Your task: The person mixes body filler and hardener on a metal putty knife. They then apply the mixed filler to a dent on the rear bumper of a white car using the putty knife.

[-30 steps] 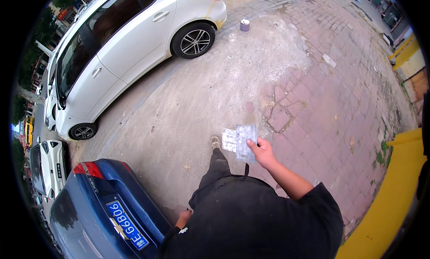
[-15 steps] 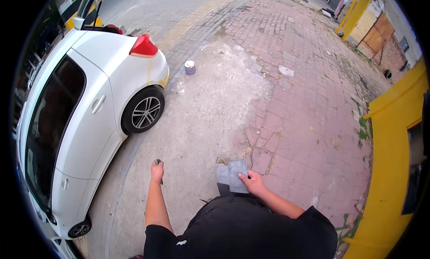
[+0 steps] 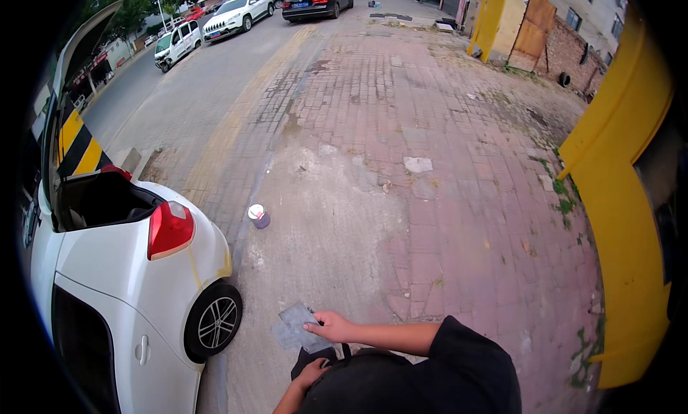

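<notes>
My right hand (image 3: pixel 330 326) reaches across in front of me, its thumb and fingers closed on the edge of a flat grey rectangular plate (image 3: pixel 297 316). Low against my dark clothing is my left hand (image 3: pixel 311 373), its fingers curled; whatever it holds is hidden. Ahead and to the left, a small purple tin (image 3: pixel 259 218) with a whitish top stands on the concrete. Beside it on the left is a white car (image 3: pixel 115 253) with its tailgate raised. Strips of yellow tape (image 3: pixel 225 265) run along the car's rear corner.
A yellow metal post (image 3: pixel 609 199) rises along the right side. Red paving bricks (image 3: pixel 473 228) border the concrete patch, where a flat pale slab (image 3: pixel 418 164) lies. A black and yellow striped barrier (image 3: pixel 80 145) stands behind the car. A black car (image 3: pixel 315 1) is parked farther off.
My view has turned up and forward, bringing the open tailgate and street into sight. My right hand has moved left with the plate. My left hand has come in against my body.
</notes>
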Demonstrator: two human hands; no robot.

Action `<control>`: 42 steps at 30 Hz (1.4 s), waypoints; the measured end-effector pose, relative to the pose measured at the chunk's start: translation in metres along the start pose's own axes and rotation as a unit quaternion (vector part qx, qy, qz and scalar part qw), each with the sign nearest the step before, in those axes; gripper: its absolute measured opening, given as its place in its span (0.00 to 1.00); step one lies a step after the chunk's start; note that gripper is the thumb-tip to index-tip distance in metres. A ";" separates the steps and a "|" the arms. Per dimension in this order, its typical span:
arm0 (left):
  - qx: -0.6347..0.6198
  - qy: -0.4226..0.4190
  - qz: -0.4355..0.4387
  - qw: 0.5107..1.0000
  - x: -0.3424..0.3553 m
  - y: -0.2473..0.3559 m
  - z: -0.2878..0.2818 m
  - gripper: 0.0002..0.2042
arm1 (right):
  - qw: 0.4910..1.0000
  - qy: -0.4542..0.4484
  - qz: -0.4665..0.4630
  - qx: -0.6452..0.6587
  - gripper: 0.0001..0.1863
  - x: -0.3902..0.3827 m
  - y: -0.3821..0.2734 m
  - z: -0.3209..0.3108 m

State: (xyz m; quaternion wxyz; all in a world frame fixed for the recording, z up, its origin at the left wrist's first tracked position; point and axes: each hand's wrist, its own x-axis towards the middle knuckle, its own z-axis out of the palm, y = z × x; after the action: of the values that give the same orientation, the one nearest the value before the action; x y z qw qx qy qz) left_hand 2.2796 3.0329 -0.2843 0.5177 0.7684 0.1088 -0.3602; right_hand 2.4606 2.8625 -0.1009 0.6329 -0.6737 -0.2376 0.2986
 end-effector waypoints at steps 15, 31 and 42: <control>0.182 -0.123 0.027 0.975 0.298 0.148 -0.303 0.28 | 0.941 0.282 0.185 0.024 0.19 0.256 0.078 -0.156; -0.551 0.167 0.012 0.817 0.463 0.213 -0.546 0.14 | 0.966 0.141 0.216 -0.022 0.24 0.593 0.188 -0.205; -0.541 0.191 0.002 0.819 0.620 0.070 -0.573 0.26 | 0.948 0.076 0.289 -0.108 0.24 0.709 0.375 -0.209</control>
State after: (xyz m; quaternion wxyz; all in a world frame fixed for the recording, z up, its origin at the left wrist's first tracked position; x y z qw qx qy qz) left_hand 3.0146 3.3758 -0.5300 0.8196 0.4182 0.3815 -0.0884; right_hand 3.0880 3.1769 -0.5417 0.4594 -0.7985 -0.0146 0.3888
